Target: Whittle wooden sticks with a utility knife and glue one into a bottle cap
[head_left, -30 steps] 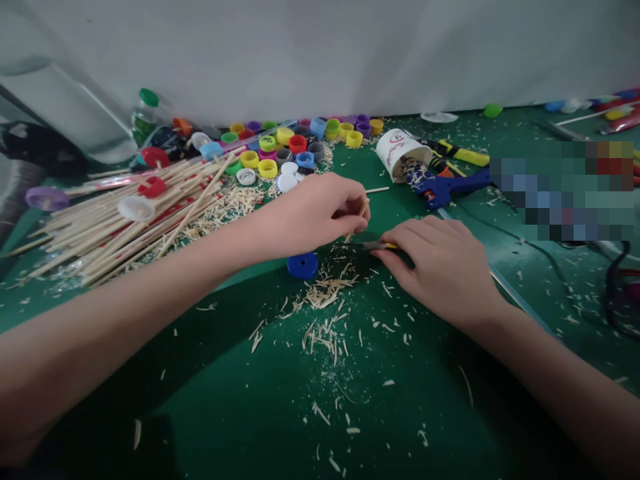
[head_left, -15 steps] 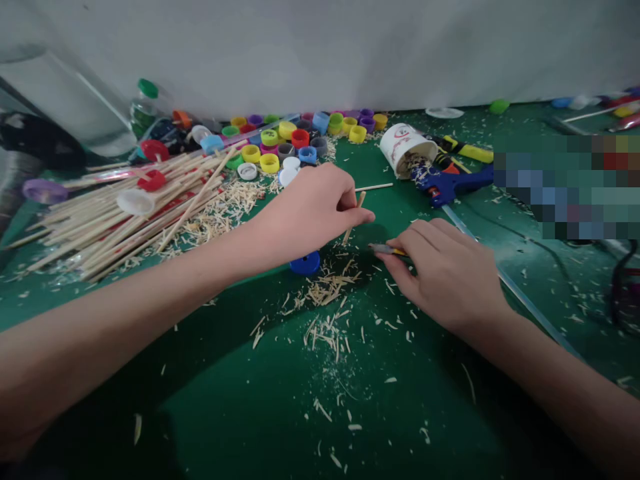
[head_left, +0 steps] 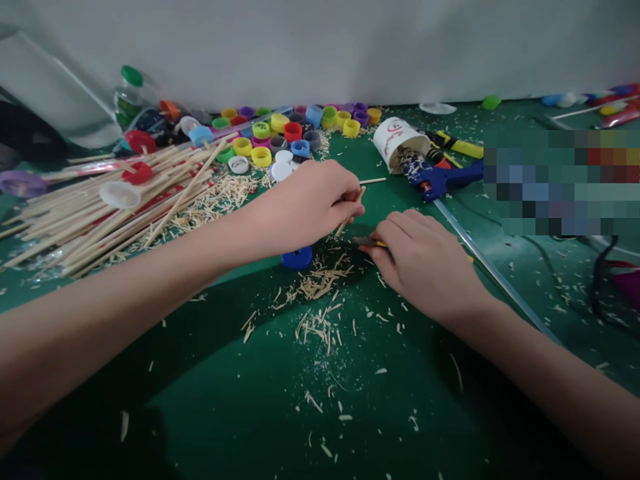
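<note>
My left hand (head_left: 325, 197) pinches a short wooden stick (head_left: 341, 230) between thumb and fingers, its lower end pointing down toward the table. Close by on the right, my right hand (head_left: 425, 257) is closed around a yellow-handled craft knife (head_left: 366, 241); the blade points left, a short way from the stick. Most of the knife's handle is hidden by the hand. Below my left wrist lies a blue bottle cap (head_left: 297, 259) with a hole in it. A small heap of wood shavings (head_left: 320, 283) lies on the green table beneath both hands.
At left lies a pile of wooden sticks (head_left: 120, 207), some with caps on them. Several coloured bottle caps (head_left: 261, 157) line the wall. A tipped paper cup (head_left: 393, 145), a blue glue gun (head_left: 445, 177) and a clear glue stick (head_left: 480, 257) lie at right.
The whole scene has shifted slightly left and up in view. My left fingers have curled a little around the stick, and a fingertip now shows under the thumb. The knife stays close beside it.
</note>
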`<state>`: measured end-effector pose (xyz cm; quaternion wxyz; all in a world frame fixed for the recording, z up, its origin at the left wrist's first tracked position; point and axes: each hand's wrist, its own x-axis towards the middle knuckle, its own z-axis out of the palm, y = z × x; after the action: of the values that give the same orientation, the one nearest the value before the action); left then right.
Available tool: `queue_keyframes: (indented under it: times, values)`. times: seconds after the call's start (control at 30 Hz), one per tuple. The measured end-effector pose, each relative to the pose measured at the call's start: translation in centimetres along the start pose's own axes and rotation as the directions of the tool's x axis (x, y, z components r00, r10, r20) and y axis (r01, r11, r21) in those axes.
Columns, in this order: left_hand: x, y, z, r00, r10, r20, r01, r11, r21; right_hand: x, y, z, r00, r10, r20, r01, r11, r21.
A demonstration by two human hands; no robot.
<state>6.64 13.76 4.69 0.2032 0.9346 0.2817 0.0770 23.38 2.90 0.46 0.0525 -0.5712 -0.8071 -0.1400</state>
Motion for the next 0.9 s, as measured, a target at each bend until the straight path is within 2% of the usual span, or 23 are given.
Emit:
queue_keyframes:
  times: [0.23,0.37,0.47,0.63,0.77,0.9]
  values:
    - [0.7,-1.2,-1.1,0.974,0.119,0.192,-0.107,0.991,-0.076,0.6,0.3,-0.1,0.998,-0.038,0.055,0.037,0.999,0.018]
    - [1.0,-2.1,-1.5,0.959,0.129,0.253,-0.085,0.98,-0.178,0.7,0.6,-0.1,0.997,-0.044,0.062,0.041,0.998,0.043]
    - [0.9,-2.4,-1.3,0.972,0.084,0.219,-0.047,0.985,-0.166,0.4,0.7,0.1,0.999,-0.046,0.022,0.045,0.998,0.052]
    - [0.8,-2.3,-0.6,0.998,-0.045,0.048,0.047,0.998,-0.045,-0.2,0.8,0.3,0.998,-0.023,-0.055,0.022,1.0,-0.009]
    - [0.6,-1.7,-0.2,0.998,-0.056,-0.027,0.057,0.998,0.031,-0.5,0.8,0.4,0.996,-0.024,-0.083,0.021,0.999,-0.031]
    - [0.3,-1.0,-0.4,0.998,-0.041,-0.037,0.044,0.995,0.092,-0.8,0.7,0.2,0.993,-0.016,-0.119,0.012,0.999,-0.029]
